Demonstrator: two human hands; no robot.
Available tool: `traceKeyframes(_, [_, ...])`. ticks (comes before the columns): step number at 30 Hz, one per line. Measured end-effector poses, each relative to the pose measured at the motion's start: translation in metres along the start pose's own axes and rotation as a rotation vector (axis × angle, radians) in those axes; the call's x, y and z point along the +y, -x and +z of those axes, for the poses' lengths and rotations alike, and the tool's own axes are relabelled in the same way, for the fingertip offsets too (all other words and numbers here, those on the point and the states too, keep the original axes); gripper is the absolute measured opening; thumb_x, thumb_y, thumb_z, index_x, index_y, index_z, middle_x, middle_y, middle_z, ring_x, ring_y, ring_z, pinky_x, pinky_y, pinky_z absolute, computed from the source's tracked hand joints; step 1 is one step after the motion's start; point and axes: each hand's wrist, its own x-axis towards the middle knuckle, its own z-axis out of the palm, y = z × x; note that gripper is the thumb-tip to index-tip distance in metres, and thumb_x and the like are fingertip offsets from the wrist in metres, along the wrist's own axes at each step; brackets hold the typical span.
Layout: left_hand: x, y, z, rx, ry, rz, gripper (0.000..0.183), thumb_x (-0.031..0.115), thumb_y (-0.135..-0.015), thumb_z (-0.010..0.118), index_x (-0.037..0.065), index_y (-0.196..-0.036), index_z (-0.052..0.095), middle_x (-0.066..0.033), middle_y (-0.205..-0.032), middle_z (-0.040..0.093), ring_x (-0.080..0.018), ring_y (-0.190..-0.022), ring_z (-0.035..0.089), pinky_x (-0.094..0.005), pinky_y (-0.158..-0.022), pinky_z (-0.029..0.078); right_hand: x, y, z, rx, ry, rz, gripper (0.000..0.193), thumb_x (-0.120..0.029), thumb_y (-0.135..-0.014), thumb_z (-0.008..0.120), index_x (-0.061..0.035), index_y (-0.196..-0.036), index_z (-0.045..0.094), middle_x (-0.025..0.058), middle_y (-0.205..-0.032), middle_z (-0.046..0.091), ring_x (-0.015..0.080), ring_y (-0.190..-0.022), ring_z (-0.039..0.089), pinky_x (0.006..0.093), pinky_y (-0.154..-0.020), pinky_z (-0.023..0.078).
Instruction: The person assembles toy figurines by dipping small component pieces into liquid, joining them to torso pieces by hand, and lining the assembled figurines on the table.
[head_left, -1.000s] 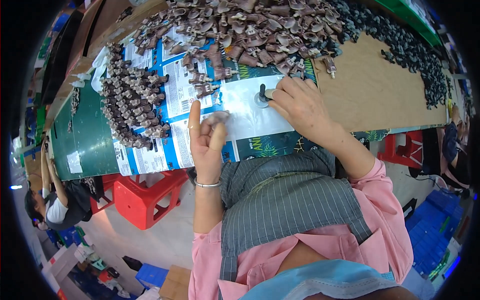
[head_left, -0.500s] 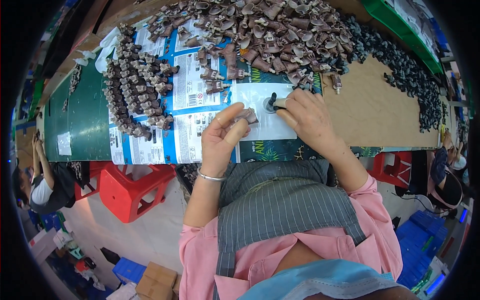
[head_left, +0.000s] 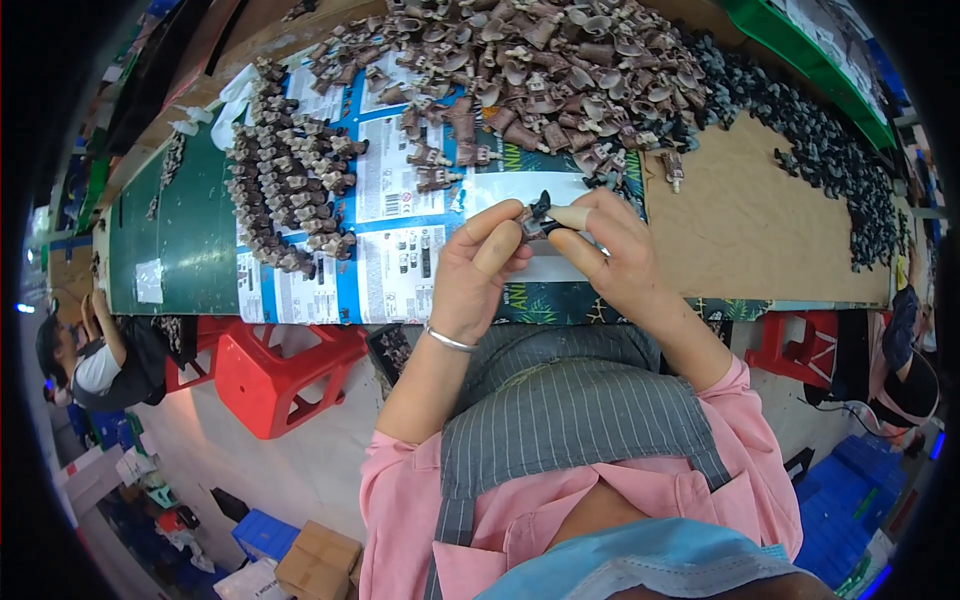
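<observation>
Counter [head_left: 760,235] crowded | your left hand [head_left: 478,275] and right hand [head_left: 610,255] fingers clamp one small brown-and-black plastic figurine [head_left: 535,217] above it | finished rows [head_left: 285,195] left | big brown loose pile [head_left: 540,70] remains.

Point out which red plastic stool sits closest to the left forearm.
The big red stool below the table edge, just left of the left forearm. The other red stool stands to the right, past the right arm.
</observation>
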Motion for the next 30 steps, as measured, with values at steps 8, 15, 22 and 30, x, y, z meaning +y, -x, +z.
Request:
traceKeyframes(8, [0.003, 0.021, -0.017, 0.154, -0.021, 0.170, 0.029, 0.013, -0.093, 0.067, 0.005, -0.121, 0.064, -0.0029, -0.106, 0.067, -0.0085, -0.079, 0.061, -0.0224, -0.071, 0.051, -0.024, -0.010, 0.028, -0.078, 0.064, -0.170, 0.022, -0.007, -0.079, 0.074, -0.0009, -0.099, 0.066, 0.0115, -0.088, 0.060, 0.0291, -0.079, 0.060, 0.0379, -0.067, 0.046])
traceKeyframes(15, [0.043, 0.048, -0.057, 0.022, -0.415, 0.320, 0.023, 0.002, -0.087, 0.068, 0.003, -0.110, 0.069, -0.0052, -0.104, 0.070, -0.0105, -0.095, 0.066, -0.0244, -0.082, 0.053, -0.050, -0.014, 0.053, -0.263, 0.233, -0.383, 0.017, -0.011, -0.078, 0.075, -0.0048, -0.091, 0.066, 0.0073, -0.084, 0.058, 0.0250, -0.076, 0.058, 0.0372, -0.064, 0.040])
traceKeyframes(22, [0.063, 0.056, -0.055, 0.206, -1.161, 0.601, 0.029, 0.008, -0.081, 0.071, 0.003, -0.109, 0.065, -0.0139, -0.092, 0.068, -0.0233, -0.080, 0.068, -0.0320, -0.071, 0.054, -0.045, -0.019, 0.082, -0.372, 0.385, -0.453, 0.015, -0.017, -0.079, 0.074, -0.0088, -0.086, 0.065, 0.0042, -0.081, 0.056, 0.0224, -0.076, 0.056, 0.0360, -0.065, 0.037])
traceKeyframes(30, [0.042, 0.033, -0.070, 0.095, -1.252, 0.705, 0.025, 0.012, -0.078, 0.070, 0.003, -0.101, 0.066, -0.0136, -0.085, 0.065, -0.0316, -0.082, 0.064, -0.0403, -0.073, 0.051, -0.050, -0.032, 0.057, -0.324, 0.215, -0.331, 0.016, -0.015, -0.081, 0.072, -0.0072, -0.094, 0.067, 0.0073, -0.087, 0.059, 0.0252, -0.080, 0.059, 0.0377, -0.068, 0.039])
